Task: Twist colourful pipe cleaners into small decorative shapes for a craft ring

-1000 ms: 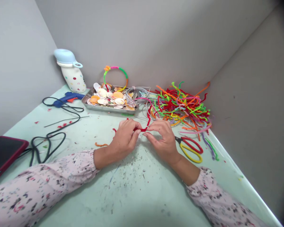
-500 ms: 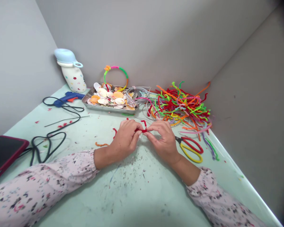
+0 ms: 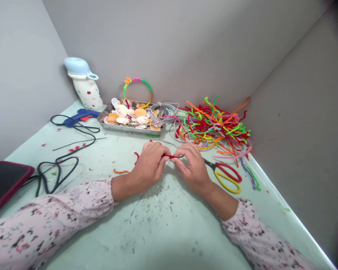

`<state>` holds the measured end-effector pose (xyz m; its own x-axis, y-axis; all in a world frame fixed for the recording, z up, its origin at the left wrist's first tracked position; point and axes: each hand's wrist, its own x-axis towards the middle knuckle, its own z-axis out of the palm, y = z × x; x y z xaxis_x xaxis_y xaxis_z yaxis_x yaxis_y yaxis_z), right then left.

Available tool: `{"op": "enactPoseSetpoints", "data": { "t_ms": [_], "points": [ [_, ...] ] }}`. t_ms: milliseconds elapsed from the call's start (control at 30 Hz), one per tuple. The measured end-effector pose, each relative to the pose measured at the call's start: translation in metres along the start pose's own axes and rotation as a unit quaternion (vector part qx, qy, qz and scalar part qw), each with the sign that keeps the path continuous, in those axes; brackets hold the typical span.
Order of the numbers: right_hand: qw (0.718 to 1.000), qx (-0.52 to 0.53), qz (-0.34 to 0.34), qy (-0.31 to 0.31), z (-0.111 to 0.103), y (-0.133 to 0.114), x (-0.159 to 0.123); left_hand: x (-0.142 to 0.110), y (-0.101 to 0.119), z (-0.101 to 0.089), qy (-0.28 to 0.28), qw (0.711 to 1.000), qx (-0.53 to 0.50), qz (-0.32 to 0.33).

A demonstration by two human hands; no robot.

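Observation:
A short stretch of red pipe cleaner [image 3: 171, 156] shows between my two hands, above the middle of the table. My left hand [image 3: 148, 163] is closed, pinching it between thumb and fingers. From the other side my right hand [image 3: 193, 165] pinches the same piece, thumb below and forefinger above. Most of the piece is hidden by my fingers. To the right of my right hand lie scissors [image 3: 228, 177] with one red and one yellow handle, their blade tips hidden behind that hand. Red and orange pipe cleaner scraps [image 3: 121, 171] lie left of my left hand.
A metal tray [image 3: 126, 129] of seashells stands at the back, with a colourful pipe cleaner ring [image 3: 152, 90] upright on it. Right of it are coiled grey wire [image 3: 174, 108] and a pipe cleaner heap [image 3: 214, 123]. Leftward are a bottle [image 3: 87, 90], blue glue gun [image 3: 71, 119], black cord [image 3: 59, 161] and phone [image 3: 8, 183].
The red pipe cleaner end that stuck up between my hands no longer shows upright. My right hand has shifted slightly left, uncovering more of the scissors. My left hand has hardly moved.

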<state>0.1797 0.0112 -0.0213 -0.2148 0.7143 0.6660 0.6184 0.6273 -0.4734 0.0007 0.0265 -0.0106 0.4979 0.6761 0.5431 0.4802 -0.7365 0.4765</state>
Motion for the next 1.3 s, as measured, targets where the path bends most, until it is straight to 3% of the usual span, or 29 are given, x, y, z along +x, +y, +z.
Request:
{"op": "enactPoseSetpoints", "data": {
  "t_ms": [467,800,967,1300],
  "points": [
    [0.997,0.06,0.037,-0.035,-0.0039,-0.0002,0.0023,0.0007,0.0012,-0.0006,-0.004,1.0,-0.005,0.0],
    [0.98,0.134,0.112,-0.095,-0.0034,0.002,0.0016,0.0,-0.0011,0.0013,-0.01,1.0,-0.001,0.009],
    [0.986,0.121,0.093,-0.068,-0.0036,0.003,0.0018,-0.0002,-0.0011,0.0011,-0.008,1.0,-0.011,0.0],
    [0.981,0.139,0.099,-0.091,-0.002,0.0036,0.0009,0.0008,-0.0003,0.0012,-0.012,1.0,-0.004,0.003]
  ]
}}
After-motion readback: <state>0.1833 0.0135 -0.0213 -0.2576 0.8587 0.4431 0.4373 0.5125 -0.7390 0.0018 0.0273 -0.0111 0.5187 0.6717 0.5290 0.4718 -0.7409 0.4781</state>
